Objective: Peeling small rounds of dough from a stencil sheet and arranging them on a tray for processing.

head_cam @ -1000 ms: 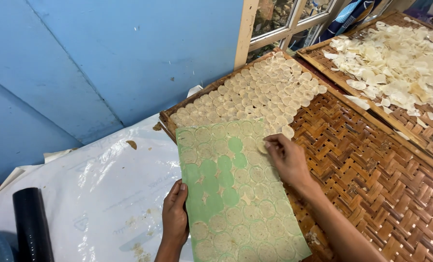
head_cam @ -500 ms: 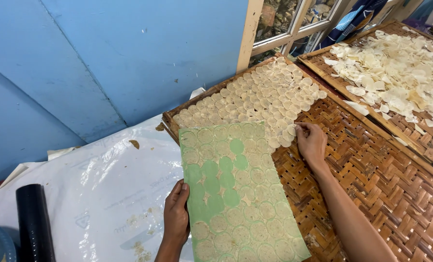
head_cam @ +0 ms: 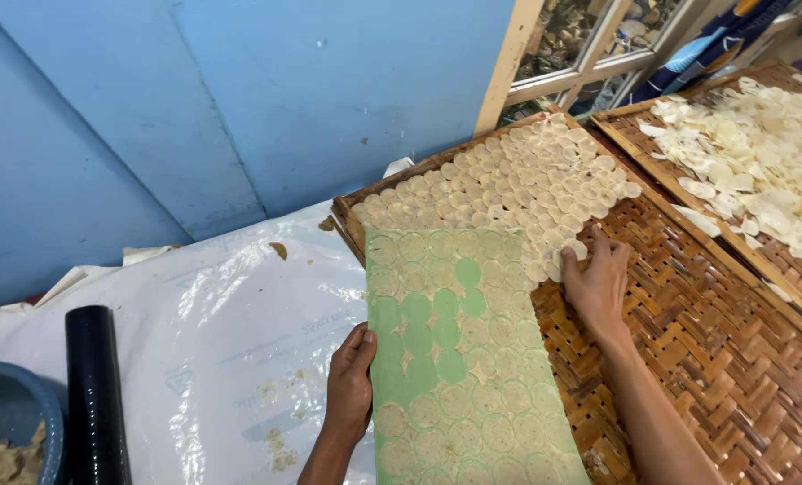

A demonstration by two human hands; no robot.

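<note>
At the edge of the green sheet [head_cam: 459, 359] our left hand [head_cam: 351, 382] holds on, thumb on top near the sheet's left border and the other fingers curled under it, so this grip is closed on the sheet. Our left forearm comes up from the bottom of the view, wrist straight. The sheet lies lengthwise away from us, partly over the woven bamboo tray [head_cam: 715, 359], and it is covered with pale round dough discs [head_cam: 500, 395] set in rows; a few bare green circles show near its middle.

Our right hand [head_cam: 596, 283] lies flat and palm down on the tray just beside the sheet's far right corner, fingers spread and loose, holding nothing. Its fingertips [head_cam: 573, 249] touch the nearest discs of the laid-out batch [head_cam: 518, 189], which fills the far end of the tray in tight overlapping rows. The right forearm runs diagonally from the lower right across the bare weave.

Beyond the right hand a second woven tray [head_cam: 783, 269] carries a loose heap of pale chips [head_cam: 760, 153]. To the left of the sheet a white plastic cover [head_cam: 203, 341] is spread over the floor, with crumbs of dough on it. A black roller [head_cam: 96, 395] stands at the lower left beside a blue bowl [head_cam: 24, 404] with dough in it. A blue wall [head_cam: 239, 108] rises behind.
</note>
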